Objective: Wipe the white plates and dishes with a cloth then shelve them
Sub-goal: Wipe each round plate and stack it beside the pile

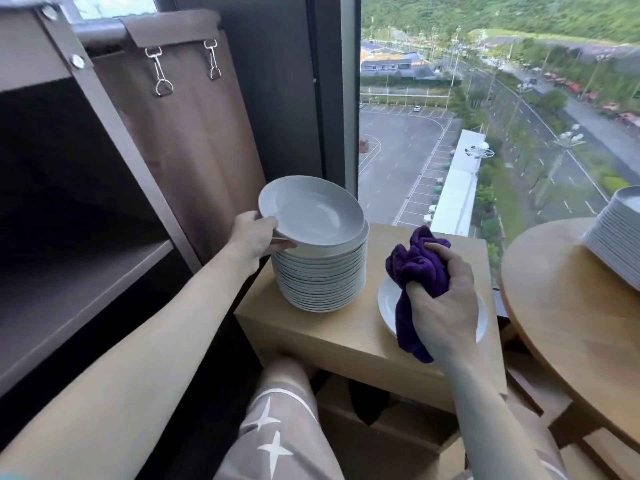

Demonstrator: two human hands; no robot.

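A tall stack of white plates (320, 275) stands on a small wooden side table (332, 330). My left hand (258, 233) grips the left rim of the top plate (311, 211), which is tilted up off the stack. My right hand (441, 299) is closed around a bunched purple cloth (417, 268), held above a single white plate (388, 299) lying flat on the table's right part. A brown shelf unit (86, 271) with open dark compartments stands at the left.
A round wooden table (561, 317) at the right carries another stack of white plates (616, 237). A brown fabric cover (187, 140) hangs on the shelf's side. A large window (485, 98) is behind. My knees in patterned trousers (277, 427) are below.
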